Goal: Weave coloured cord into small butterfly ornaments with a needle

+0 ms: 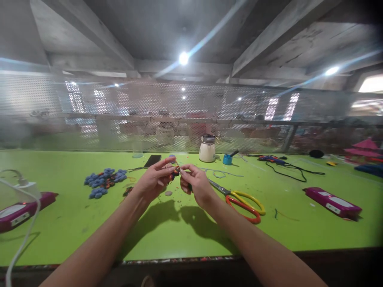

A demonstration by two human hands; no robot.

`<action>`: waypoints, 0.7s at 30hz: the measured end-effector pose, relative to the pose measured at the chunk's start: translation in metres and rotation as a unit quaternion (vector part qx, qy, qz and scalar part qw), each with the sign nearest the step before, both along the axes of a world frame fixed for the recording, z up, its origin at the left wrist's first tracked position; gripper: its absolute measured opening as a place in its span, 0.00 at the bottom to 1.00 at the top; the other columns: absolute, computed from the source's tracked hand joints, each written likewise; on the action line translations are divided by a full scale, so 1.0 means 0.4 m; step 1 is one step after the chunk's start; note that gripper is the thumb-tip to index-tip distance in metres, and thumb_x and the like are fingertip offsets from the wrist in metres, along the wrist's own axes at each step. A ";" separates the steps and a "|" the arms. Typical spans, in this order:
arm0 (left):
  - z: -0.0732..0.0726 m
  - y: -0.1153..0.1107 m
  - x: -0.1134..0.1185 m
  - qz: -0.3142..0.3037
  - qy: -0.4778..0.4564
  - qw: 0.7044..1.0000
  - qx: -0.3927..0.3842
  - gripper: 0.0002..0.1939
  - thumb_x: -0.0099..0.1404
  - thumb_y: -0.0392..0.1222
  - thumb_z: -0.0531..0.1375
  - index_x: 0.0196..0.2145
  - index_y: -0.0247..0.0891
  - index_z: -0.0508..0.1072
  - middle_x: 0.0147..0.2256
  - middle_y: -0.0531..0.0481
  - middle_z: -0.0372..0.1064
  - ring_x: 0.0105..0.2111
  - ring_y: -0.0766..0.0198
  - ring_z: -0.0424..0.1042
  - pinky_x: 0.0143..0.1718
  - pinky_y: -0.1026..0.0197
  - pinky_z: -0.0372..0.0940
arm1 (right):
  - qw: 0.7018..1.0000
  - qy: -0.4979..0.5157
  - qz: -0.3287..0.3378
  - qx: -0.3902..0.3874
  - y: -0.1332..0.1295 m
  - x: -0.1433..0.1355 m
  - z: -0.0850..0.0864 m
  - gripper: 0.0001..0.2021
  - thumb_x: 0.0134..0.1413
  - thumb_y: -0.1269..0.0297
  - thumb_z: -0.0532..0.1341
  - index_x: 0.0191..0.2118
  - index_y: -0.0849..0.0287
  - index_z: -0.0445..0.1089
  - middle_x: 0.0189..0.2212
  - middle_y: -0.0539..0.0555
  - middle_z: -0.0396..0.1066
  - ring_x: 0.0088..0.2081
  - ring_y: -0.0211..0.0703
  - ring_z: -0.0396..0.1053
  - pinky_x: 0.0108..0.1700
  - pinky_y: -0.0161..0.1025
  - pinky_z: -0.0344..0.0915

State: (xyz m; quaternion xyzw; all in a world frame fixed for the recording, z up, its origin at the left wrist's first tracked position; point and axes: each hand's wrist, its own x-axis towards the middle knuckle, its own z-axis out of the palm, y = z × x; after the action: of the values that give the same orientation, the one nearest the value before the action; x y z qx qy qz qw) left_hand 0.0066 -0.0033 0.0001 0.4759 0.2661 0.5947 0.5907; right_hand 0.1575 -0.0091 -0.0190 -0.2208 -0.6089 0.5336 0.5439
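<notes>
Held up over the green table (173, 243) is a small multicoloured crocheted piece (175, 172) in orange and dark yarn. My left hand (154, 177) pinches it, with a thin orange yarn strand rising by the raised index finger. At the piece's right edge, the fingertips of my right hand (196, 183) are pressed together. A dark bit shows under that palm; what it belongs to is hidden. Left of my hands lie several blue crocheted flowers (98, 180), with some dark orange ones among them. Scissors (239, 199) with yellow and red handles lie beside my right wrist.
Behind my hands stand a white jar (207, 149) and a small blue pot (228, 159); a black phone (152, 160) lies left of them. Purple power strips (332, 202) flank the workspace. A glue gun (271, 160) with its cord lies back right. A perforated screen (185, 131) borders the table.
</notes>
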 end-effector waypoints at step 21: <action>0.018 -0.023 -0.009 -0.006 -0.030 0.999 0.045 0.16 0.43 0.29 0.71 0.33 0.34 0.81 0.23 0.51 0.73 0.26 0.68 0.72 0.26 0.69 0.64 | 0.947 -0.178 -0.133 0.233 0.024 0.092 0.041 0.08 0.52 0.63 0.63 0.35 0.62 0.74 0.20 0.50 0.67 0.22 0.35 0.63 0.27 0.36 0.58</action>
State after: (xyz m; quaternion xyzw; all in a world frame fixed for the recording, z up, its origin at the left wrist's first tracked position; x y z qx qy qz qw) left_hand 0.0029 -0.0126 0.0072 0.4859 0.2180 0.6164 0.5800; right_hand 0.1943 0.0004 -0.0025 -0.2579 -0.7682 0.2518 0.5291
